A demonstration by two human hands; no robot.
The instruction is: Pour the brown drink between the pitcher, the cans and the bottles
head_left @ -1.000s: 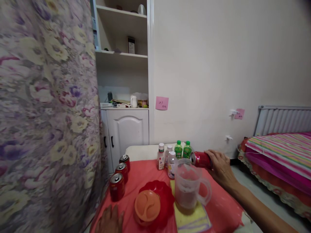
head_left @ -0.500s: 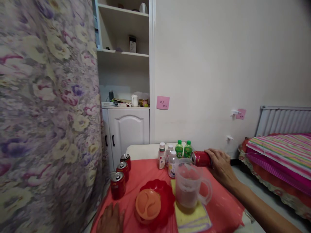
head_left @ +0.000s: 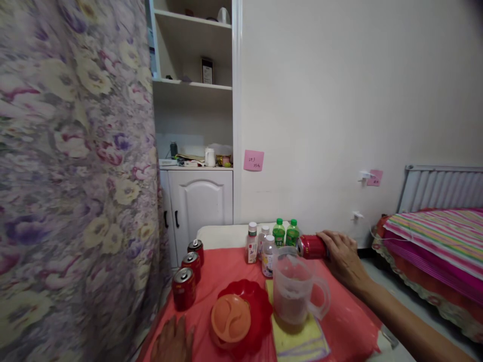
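Observation:
My right hand [head_left: 341, 254] grips a red can [head_left: 312, 247] that lies tipped on its side in the air, its top end pointing left over the rim of a clear plastic pitcher [head_left: 292, 291]. The pitcher stands on a yellow cloth [head_left: 298, 339]. My left hand [head_left: 172, 342] rests flat on the red tablecloth [head_left: 211, 266], fingers spread, just below the nearest of three upright red cans [head_left: 184, 289]. Between my hands, an orange divided dish [head_left: 230, 318] sits on a red scalloped plate [head_left: 264, 322].
Behind the pitcher stand several bottles, among them a white-capped one [head_left: 251, 244] and a green-capped one [head_left: 278, 233]. A floral curtain [head_left: 75, 176] hangs at the left, beside a white cabinet [head_left: 204, 196]. A bed [head_left: 433, 251] is on the right.

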